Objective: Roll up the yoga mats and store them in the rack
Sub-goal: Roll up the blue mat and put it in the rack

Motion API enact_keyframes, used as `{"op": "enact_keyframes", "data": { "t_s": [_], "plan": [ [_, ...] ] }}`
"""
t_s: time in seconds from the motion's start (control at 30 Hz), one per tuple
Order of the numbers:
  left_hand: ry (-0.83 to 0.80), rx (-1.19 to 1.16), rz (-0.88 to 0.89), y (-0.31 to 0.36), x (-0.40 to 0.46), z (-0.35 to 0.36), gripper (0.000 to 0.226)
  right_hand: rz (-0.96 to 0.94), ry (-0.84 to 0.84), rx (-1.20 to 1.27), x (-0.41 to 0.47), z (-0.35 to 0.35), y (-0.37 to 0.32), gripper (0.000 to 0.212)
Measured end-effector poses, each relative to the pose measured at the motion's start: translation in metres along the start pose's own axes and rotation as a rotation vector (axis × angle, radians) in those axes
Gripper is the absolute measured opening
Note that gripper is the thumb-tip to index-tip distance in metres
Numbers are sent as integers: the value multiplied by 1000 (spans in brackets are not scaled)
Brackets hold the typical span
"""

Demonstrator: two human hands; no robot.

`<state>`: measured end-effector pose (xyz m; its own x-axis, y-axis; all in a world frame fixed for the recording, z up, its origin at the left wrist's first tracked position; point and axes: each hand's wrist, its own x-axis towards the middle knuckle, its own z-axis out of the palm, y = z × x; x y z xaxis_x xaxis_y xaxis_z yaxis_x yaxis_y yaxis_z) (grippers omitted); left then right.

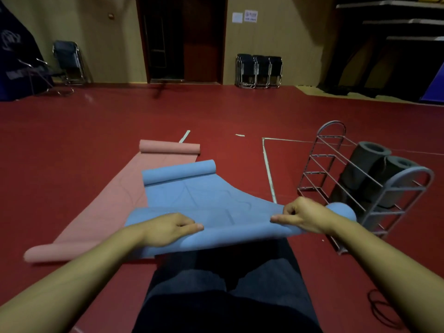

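A blue yoga mat (201, 195) lies on the red floor in front of me, its far end curled into a small roll. Its near end is lifted and partly rolled. My left hand (165, 228) grips that near roll on the left, and my right hand (304, 215) pinches it on the right. A pink yoga mat (115, 195) lies flat beside and partly under the blue one, with both ends curled. To the right stands a grey metal rack (365, 179) holding two dark grey rolled mats (374, 171).
My legs in dark trousers (223, 292) are below the mat. White tape lines (268, 164) mark the floor. Folded chairs (259, 70) lean on the far wall, another chair (68, 61) at far left. A black cord (382, 308) lies at lower right.
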<state>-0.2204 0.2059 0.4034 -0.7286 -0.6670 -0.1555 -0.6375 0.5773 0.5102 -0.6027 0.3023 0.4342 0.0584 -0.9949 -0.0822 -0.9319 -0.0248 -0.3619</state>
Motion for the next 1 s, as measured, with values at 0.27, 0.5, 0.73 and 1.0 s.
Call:
{"op": "enact_keyframes", "data": {
  "t_s": [0.27, 0.5, 0.73, 1.0],
  "plan": [
    [-70, -86, -181, -20, -14, 59, 60, 32, -176, 109, 13, 54, 8, 72],
    [242, -23, -338, -35, -13, 77, 65, 141, -58, 93, 21, 92, 29, 65],
    [345, 158, -402, -27, 0, 81, 59, 159, 164, -43, 9, 101, 29, 55],
    [467, 113, 34, -17, 8, 94, 20, 120, 174, -147, 11, 103, 30, 55]
  ]
}}
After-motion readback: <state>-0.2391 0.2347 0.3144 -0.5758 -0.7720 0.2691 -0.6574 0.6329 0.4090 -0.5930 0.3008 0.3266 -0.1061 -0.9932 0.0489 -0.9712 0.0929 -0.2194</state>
